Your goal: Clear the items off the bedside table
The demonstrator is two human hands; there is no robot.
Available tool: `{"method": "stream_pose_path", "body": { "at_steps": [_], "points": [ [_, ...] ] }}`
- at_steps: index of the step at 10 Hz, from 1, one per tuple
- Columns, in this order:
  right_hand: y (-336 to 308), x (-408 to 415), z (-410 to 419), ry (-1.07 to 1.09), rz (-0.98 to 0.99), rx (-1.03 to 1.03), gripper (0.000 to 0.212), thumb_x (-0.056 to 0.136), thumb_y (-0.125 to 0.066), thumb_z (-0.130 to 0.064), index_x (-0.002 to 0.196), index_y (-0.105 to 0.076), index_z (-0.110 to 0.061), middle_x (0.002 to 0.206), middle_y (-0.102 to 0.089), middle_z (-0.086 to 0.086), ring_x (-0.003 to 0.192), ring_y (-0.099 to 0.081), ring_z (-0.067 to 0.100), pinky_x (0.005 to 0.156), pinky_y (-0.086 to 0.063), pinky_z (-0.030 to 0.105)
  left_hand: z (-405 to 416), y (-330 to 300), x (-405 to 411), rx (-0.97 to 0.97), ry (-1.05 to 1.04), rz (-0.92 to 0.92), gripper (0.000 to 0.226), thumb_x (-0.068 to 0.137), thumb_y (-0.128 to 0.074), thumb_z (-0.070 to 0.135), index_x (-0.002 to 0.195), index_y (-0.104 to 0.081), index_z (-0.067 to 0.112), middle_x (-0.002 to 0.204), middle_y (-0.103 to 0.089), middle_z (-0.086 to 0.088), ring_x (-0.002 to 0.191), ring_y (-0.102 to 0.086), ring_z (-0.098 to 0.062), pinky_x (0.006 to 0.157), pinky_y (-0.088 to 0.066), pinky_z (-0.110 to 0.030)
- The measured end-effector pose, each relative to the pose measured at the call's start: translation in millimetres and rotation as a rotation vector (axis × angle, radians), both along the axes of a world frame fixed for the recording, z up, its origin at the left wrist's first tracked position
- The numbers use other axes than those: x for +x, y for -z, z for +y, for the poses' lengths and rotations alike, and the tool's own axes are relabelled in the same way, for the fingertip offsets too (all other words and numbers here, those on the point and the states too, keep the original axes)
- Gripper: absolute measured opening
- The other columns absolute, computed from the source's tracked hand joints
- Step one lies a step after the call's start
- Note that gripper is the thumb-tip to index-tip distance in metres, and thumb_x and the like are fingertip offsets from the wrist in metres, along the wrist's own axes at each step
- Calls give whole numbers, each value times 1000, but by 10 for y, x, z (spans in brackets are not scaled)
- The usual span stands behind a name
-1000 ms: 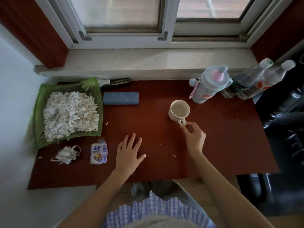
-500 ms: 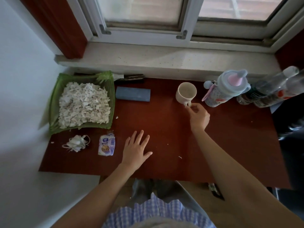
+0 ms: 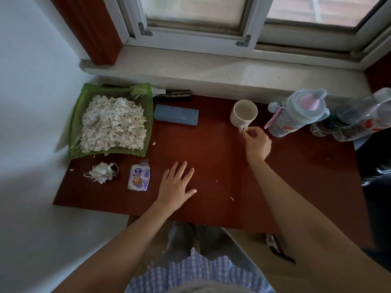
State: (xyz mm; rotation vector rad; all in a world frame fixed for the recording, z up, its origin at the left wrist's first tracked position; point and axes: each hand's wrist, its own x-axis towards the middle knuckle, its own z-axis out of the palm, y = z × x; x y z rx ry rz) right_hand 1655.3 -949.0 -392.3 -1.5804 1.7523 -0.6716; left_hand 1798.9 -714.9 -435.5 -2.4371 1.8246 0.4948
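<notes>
The cream mug (image 3: 243, 114) stands upright at the back of the bedside table (image 3: 296, 176), just beside the blue-lidded sippy bottle (image 3: 296, 115); the right hand (image 3: 257, 142) pinches its small handle with curled fingers, while the left hand (image 3: 176, 185) lies flat with fingers spread on bare tabletop. The mug looks rigid, breakable and apparently empty, so likely light, with the handle the sound hold. Open room lies toward the near edge; the bottle and the window sill (image 3: 211, 68) crowd the back.

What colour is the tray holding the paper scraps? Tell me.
Green, translucent: the tray, seen best in the head view.
</notes>
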Motion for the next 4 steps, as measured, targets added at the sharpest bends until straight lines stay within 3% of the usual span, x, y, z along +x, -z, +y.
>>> {"method": "stream_pose_path", "body": {
  "at_steps": [3, 4],
  "points": [
    [-39, -1, 15, -48, 4, 22, 27, 72, -69, -51, 88, -65, -29, 82, -68, -13, 80, -64, 8, 73, -49, 30, -3, -29, 4, 13, 6, -2, 71, 88, -43, 60, 148, -23, 27, 158, -14, -4, 145, -11, -27, 114, -19, -46],
    [-69, -30, 61, -78, -9, 46, 38, 73, -69, -52, 101, -62, -28, 93, -69, -14, 85, -62, 5, 73, -46, 28, -13, -65, -4, 16, -5, 11, 71, 88, -45, 59, 148, -24, 27, 158, -15, -4, 145, -11, -28, 114, -20, -46]
  ]
}}
